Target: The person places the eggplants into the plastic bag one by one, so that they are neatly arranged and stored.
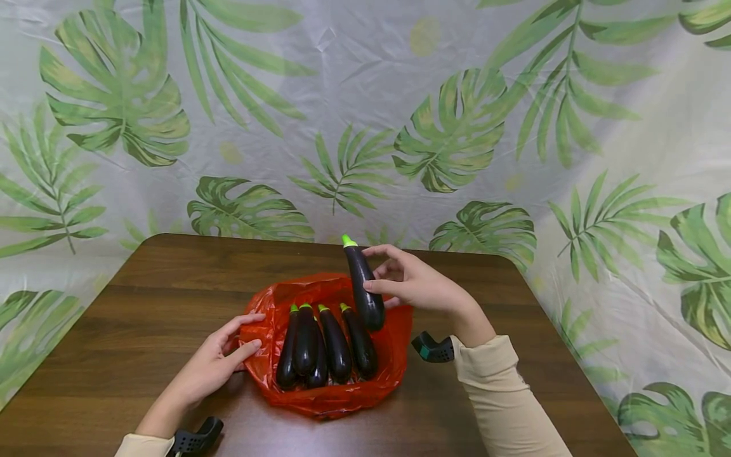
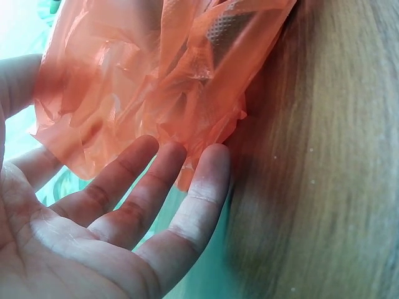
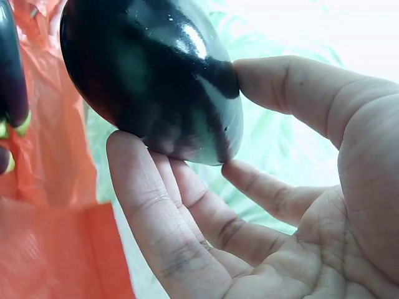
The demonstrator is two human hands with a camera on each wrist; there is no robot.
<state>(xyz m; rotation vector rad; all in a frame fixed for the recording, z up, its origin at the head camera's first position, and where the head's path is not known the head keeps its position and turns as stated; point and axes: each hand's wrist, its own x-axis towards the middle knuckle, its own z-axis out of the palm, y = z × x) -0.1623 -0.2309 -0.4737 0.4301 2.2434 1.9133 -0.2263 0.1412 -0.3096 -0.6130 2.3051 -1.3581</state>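
A dark purple eggplant (image 1: pixel 364 289) with a bright green stem cap is held up by my right hand (image 1: pixel 419 279), thumb on one side and fingers on the other. It leans over the right part of an open red plastic bag (image 1: pixel 337 406). In the right wrist view the glossy eggplant (image 3: pixel 149 75) fills the upper middle, its stem end out of sight. Several more eggplants (image 1: pixel 337 349) lie side by side inside the bag, green caps toward the back. My left hand (image 1: pixel 214 362) holds the bag's left rim; the left wrist view shows fingers against the crumpled plastic (image 2: pixel 137 93).
The bag stands on a brown wooden table (image 1: pixel 171 285). A leaf-patterned cloth (image 1: pixel 354 127) hangs behind the table and along its sides. Black wrist devices (image 1: pixel 434 348) sit by both sleeves.
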